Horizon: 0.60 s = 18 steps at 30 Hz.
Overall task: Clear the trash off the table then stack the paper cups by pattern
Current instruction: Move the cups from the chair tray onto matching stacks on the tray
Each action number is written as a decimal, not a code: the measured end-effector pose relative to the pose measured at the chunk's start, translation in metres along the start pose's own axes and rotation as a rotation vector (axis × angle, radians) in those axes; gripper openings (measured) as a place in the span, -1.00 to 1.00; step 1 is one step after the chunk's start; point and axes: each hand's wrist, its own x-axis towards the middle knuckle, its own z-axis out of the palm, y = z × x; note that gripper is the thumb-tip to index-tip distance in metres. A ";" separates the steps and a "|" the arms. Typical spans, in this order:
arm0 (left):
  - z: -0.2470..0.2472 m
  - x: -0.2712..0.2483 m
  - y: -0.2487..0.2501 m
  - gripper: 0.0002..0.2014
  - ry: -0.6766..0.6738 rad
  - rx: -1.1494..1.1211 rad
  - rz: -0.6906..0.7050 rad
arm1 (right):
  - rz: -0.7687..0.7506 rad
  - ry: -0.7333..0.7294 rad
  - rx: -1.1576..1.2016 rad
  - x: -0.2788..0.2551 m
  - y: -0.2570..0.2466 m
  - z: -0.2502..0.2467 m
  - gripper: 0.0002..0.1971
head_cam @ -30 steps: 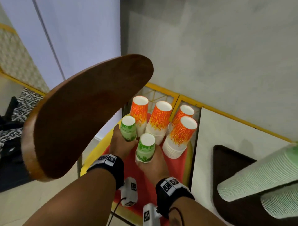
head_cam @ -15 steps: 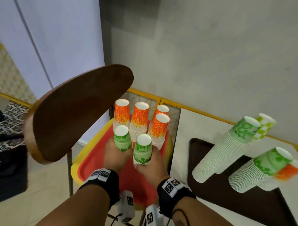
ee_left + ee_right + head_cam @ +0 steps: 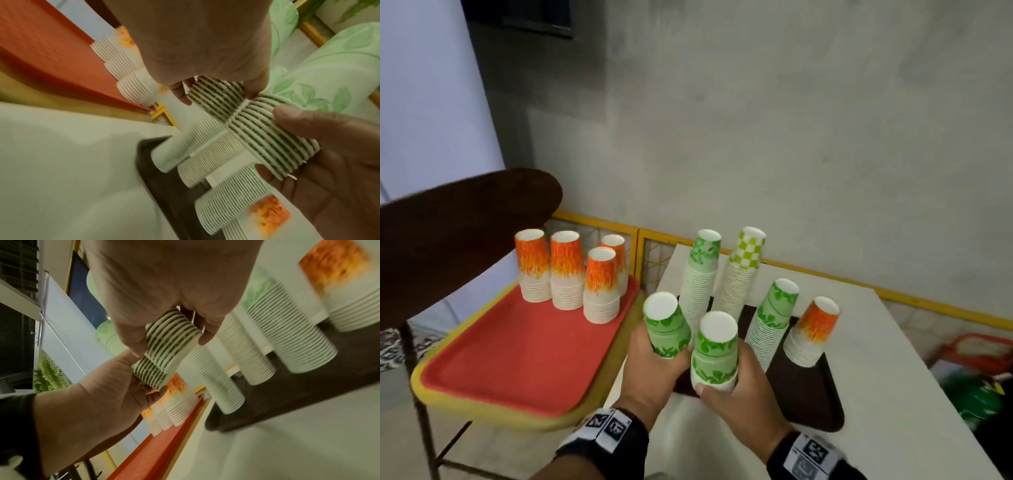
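Note:
Each hand holds a short upside-down stack of green leaf cups. My left hand (image 3: 654,363) grips one stack (image 3: 666,325); my right hand (image 3: 726,387) grips the other stack (image 3: 715,349). Both hover over the near left end of the dark brown tray (image 3: 808,394) on the white table (image 3: 876,342). On that tray stand a tall pale green stack (image 3: 702,274), a checkered stack (image 3: 743,270), a leaf-patterned stack (image 3: 774,318) and a short orange flame stack (image 3: 813,329). The wrist views show fingers curled round the ribbed rims (image 3: 218,97) (image 3: 170,337).
A red tray (image 3: 517,342) with a yellow rim sits on a chair at the left, carrying several orange flame cup stacks (image 3: 566,270). The dark wooden chair back (image 3: 458,233) rises at the far left. A grey wall and yellow rail run behind the table.
Both hands have carried their green stacks rightward, away from the red tray and over to the brown tray on the white table. The view has swung right with them.

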 end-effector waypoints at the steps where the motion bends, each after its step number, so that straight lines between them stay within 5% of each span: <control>1: 0.016 -0.004 0.006 -0.66 -0.009 -0.014 -0.001 | -0.012 0.023 0.000 -0.003 -0.001 -0.019 -0.39; 11: 0.097 -0.015 0.035 -0.44 -0.019 0.109 0.002 | -0.065 0.388 -0.034 0.089 0.007 -0.138 -0.35; 18: 0.086 -0.012 0.036 -0.36 -0.012 0.206 0.018 | 0.085 0.208 -0.190 0.132 0.061 -0.123 -0.36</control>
